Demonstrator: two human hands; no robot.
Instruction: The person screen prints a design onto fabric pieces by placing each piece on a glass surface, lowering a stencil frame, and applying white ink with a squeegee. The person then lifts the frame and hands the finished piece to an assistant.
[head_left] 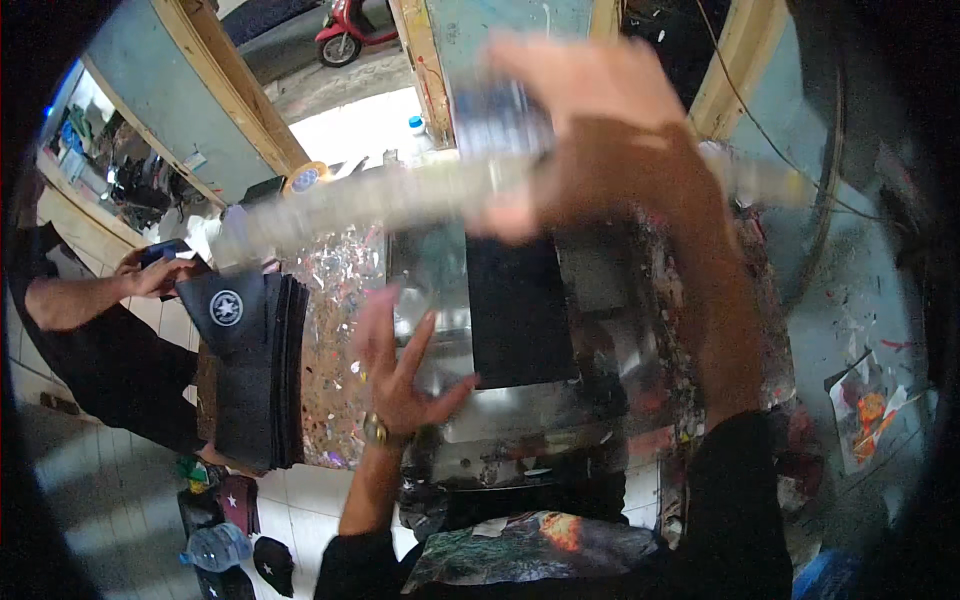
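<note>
My right hand [600, 140] is raised high over the table, gripping a long pale bar [350, 205] that runs across the view and is blurred by motion. My left hand [400, 370], with a ring-like band at the wrist, hovers with fingers spread over a shiny metal plate [500, 430]. Just right of that hand a flat black rectangular piece [520, 310] lies on the plate. I cannot tell whether the left hand touches the plate.
A stack of black pieces [250, 370] with a round white star emblem sits at the left of the paint-splattered table [335, 330]. Another person [90, 340] stands at the left, holding a dark phone [160, 255]. A water bottle [215, 548] lies on the tiled floor.
</note>
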